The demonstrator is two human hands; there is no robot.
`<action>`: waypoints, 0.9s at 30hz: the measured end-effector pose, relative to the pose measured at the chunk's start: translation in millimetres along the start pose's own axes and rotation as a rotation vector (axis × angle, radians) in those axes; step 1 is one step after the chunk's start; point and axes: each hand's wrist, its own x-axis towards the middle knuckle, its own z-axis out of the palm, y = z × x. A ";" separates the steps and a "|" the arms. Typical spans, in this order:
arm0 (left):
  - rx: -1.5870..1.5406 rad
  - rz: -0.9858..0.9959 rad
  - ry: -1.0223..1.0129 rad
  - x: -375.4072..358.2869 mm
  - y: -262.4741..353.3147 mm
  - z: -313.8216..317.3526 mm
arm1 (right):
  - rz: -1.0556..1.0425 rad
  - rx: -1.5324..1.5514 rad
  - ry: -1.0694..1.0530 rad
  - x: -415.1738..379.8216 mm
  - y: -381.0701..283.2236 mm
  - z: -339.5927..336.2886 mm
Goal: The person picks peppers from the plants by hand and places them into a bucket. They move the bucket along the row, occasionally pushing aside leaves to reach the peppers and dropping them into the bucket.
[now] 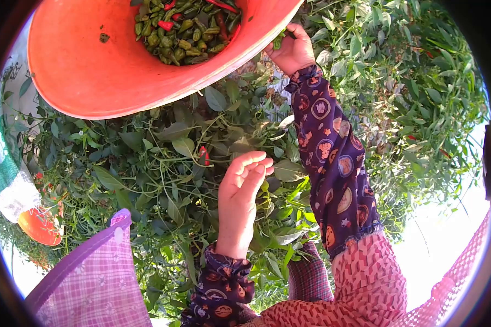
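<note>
A large orange bucket [93, 76] tilts at the top, with green and red peppers [188, 32] heaped inside. My right hand [295, 53] is at the bucket's right rim, its fingers curled around green peppers [279, 40]. Below the bucket, among the leaves, my left hand [241, 199] is closed, thumb and fingers drawn together; whatever may be between them is hidden. A red pepper [203, 156] hangs on the pepper plants [174, 136] just left of that hand. Dark patterned sleeve covers [333, 158] are on both forearms.
Dense pepper plants [387, 71] with a few red peppers fill the right side. At the left are a second orange container [42, 224] and a green and white sack [5, 169]. Purple checked cloth [93, 272] with a raised edge intrudes at the lower left.
</note>
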 end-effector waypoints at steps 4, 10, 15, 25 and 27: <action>0.000 0.004 0.009 0.0 1.0 1.2 | 0.006 -0.129 0.067 -2.9 1.6 -9.4; 0.008 0.009 0.015 0.1 0.4 1.1 | 0.041 -0.444 0.220 -9.3 6.3 -36.0; 0.009 0.009 0.011 0.0 -0.3 1.1 | -0.791 -2.245 0.090 -11.0 12.3 -67.0; 0.018 0.025 0.002 2.3 -4.4 2.0 | -0.835 -2.818 -0.193 21.4 8.7 -103.7; 0.011 0.027 -0.003 3.0 -4.9 1.3 | -0.579 -2.710 -0.214 18.3 3.6 -99.7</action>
